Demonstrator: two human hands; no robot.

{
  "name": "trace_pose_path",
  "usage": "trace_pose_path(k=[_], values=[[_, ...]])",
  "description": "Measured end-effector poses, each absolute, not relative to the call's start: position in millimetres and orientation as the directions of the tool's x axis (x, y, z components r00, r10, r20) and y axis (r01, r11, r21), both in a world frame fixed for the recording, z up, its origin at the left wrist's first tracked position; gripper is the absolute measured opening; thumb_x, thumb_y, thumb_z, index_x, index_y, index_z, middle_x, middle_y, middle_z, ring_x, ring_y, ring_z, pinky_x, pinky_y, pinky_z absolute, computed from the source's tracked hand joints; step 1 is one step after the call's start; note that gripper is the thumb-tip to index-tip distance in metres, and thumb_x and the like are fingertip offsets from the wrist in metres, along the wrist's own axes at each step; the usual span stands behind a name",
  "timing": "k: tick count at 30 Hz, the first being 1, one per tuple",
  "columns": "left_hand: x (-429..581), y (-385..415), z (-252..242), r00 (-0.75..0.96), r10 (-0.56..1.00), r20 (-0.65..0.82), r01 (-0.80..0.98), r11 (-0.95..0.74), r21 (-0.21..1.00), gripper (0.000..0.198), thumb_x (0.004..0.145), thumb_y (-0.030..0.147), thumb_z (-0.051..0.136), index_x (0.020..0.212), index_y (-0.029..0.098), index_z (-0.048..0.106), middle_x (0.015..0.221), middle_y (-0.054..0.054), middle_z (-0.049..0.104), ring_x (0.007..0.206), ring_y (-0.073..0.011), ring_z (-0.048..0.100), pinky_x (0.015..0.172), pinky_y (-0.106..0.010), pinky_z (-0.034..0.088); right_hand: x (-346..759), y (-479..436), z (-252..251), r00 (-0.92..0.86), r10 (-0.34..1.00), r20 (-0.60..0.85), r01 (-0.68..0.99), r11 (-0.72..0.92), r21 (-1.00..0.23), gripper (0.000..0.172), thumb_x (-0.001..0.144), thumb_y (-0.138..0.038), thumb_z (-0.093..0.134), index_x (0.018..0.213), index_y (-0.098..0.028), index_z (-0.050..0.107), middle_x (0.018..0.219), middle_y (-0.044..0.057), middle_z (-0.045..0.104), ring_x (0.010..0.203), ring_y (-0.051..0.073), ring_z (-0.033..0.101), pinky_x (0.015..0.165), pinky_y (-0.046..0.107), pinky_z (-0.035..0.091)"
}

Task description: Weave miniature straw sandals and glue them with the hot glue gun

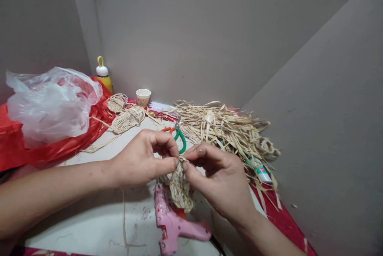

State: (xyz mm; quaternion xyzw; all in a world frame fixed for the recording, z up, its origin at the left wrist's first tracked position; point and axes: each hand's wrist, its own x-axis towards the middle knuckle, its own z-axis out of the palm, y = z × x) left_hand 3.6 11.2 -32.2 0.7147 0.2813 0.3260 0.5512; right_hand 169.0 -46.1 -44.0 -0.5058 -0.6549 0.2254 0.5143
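Between thumb and fingers of both hands is the top edge of a small woven straw piece (182, 188), which hangs down from the pinch. My left hand (149, 154) grips it from the left, my right hand (218, 174) from the right, with the fingertips almost touching. Just below the piece lies a pink glue gun (170, 224), partly covered by it. Behind my fingertips rest scissors (180, 138) with green and orange handles. Two woven straw ovals, a larger one (128, 119) and a smaller one (117, 103), lie farther back on the left.
A heap of dry straw strips (221, 124) spreads at the back right, with a white-and-green tube (262, 173) under its edge. At left are a clear plastic bag (54, 104) on red plastic (12, 140), a yellow bottle (104, 78) and a paper cup (143, 98). Grey walls enclose the table.
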Motion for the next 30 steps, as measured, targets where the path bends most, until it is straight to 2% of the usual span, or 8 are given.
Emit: trace_pose_path(k=[4, 7, 10, 14, 18, 21, 25, 30], values=[[-0.2, 13.2, -28.6, 0.653, 0.746, 0.128, -0.011, -0.16, 0.987, 0.012, 0.076, 0.021, 0.065, 0.068, 0.013, 0.063, 0.062, 0.003, 0.056, 0.058, -0.0082, 0.049, 0.057, -0.02, 0.041, 172.3, -44.5, -38.9, 0.03, 0.923, 0.384, 0.367, 0.347, -0.863, 0.005, 0.07, -0.014, 0.062, 0.067, -0.018, 0.062, 0.06, -0.002, 0.059, 0.053, 0.01, 0.052, 0.049, 0.021, 0.043], [-5.8, 16.9, -21.1, 0.638, 0.749, 0.181, -0.02, -0.219, 0.975, 0.027, 0.084, 0.034, 0.06, 0.068, 0.013, 0.066, 0.062, 0.001, 0.058, 0.06, -0.0095, 0.052, 0.059, -0.022, 0.044, 176.2, -45.5, -35.4, 0.02, 0.931, 0.363, 0.321, 0.338, -0.885, 0.005, 0.072, -0.015, 0.063, 0.069, -0.019, 0.062, 0.059, -0.004, 0.057, 0.052, 0.009, 0.048, 0.047, 0.021, 0.04], [-9.3, 24.1, -16.5, 0.549, 0.801, 0.238, -0.058, -0.247, 0.967, 0.028, 0.086, 0.04, 0.059, 0.08, 0.014, 0.067, 0.071, -0.001, 0.064, 0.061, -0.0092, 0.055, 0.062, -0.022, 0.047, 180.2, -45.3, -36.3, 0.024, 0.932, 0.362, 0.31, 0.337, -0.889, 0.006, 0.074, -0.017, 0.065, 0.071, -0.02, 0.062, 0.06, -0.004, 0.056, 0.052, 0.01, 0.049, 0.049, 0.022, 0.042], [-9.4, 33.6, -21.2, 0.568, 0.812, 0.136, -0.015, -0.155, 0.988, 0.033, 0.083, 0.048, 0.062, 0.075, 0.016, 0.061, 0.057, 0.003, 0.062, 0.048, -0.0077, 0.053, 0.051, -0.019, 0.043, 185.3, -42.4, -40.2, 0.019, 0.888, 0.46, 0.339, 0.427, -0.838, 0.007, 0.079, -0.016, 0.064, 0.08, -0.023, 0.062, 0.07, -0.002, 0.059, 0.061, 0.012, 0.056, 0.056, 0.025, 0.047], [-6.2, 32.4, -30.2, 0.683, 0.727, -0.07, 0.028, 0.07, 0.997, 0.049, 0.084, 0.058, 0.054, 0.058, 0.016, 0.055, 0.041, 0.002, 0.056, 0.033, -0.0066, 0.046, 0.039, -0.018, 0.036, 192.2, -43.8, -36.8, 0.005, 0.64, 0.768, 0.486, 0.67, -0.561, 0.022, 0.08, -0.008, 0.063, 0.091, -0.027, 0.066, 0.087, 0.001, 0.056, 0.079, 0.016, 0.056, 0.064, 0.028, 0.048], [-1.1, 24.7, -37.3, 0.81, 0.535, -0.24, 0.076, 0.31, 0.948, 0.057, 0.083, 0.064, 0.047, 0.065, 0.013, 0.062, 0.046, -0.005, 0.063, 0.03, -0.0084, 0.048, 0.036, -0.019, 0.037, 199.4, -50.1, -33.3, -0.103, 0.41, 0.906, 0.619, 0.74, -0.265, 0.042, 0.076, 0.001, 0.065, 0.106, -0.029, 0.066, 0.082, 0.001, 0.054, 0.071, 0.015, 0.054, 0.057, 0.027, 0.047], [4.6, 15.8, -43.7, 0.883, 0.39, -0.261, 0.003, 0.553, 0.833, 0.057, 0.076, 0.066, 0.055, 0.08, 0.01, 0.066, 0.064, -0.01, 0.071, 0.042, -0.0123, 0.059, 0.041, -0.022, 0.045, 207.0, -55.0, -37.8, -0.394, 0.291, 0.872, 0.657, 0.752, 0.046, 0.054, 0.074, 0.005, 0.061, 0.117, -0.027, 0.061, 0.073, 0.0, 0.059, 0.059, 0.014, 0.055, 0.052, 0.027, 0.048], [2.4, 14.0, -35.7, 0.834, 0.51, -0.209, -0.129, 0.548, 0.827, 0.03, 0.068, 0.038, 0.079, 0.07, 0.011, 0.065, 0.062, -0.003, 0.066, 0.054, -0.0107, 0.063, 0.052, -0.02, 0.051, 205.1, -47.6, -47.3, -0.559, 0.252, 0.79, 0.543, 0.831, 0.12, 0.041, 0.078, -0.001, 0.056, 0.11, -0.024, 0.064, 0.073, 0.001, 0.067, 0.067, 0.017, 0.065, 0.057, 0.028, 0.054]])
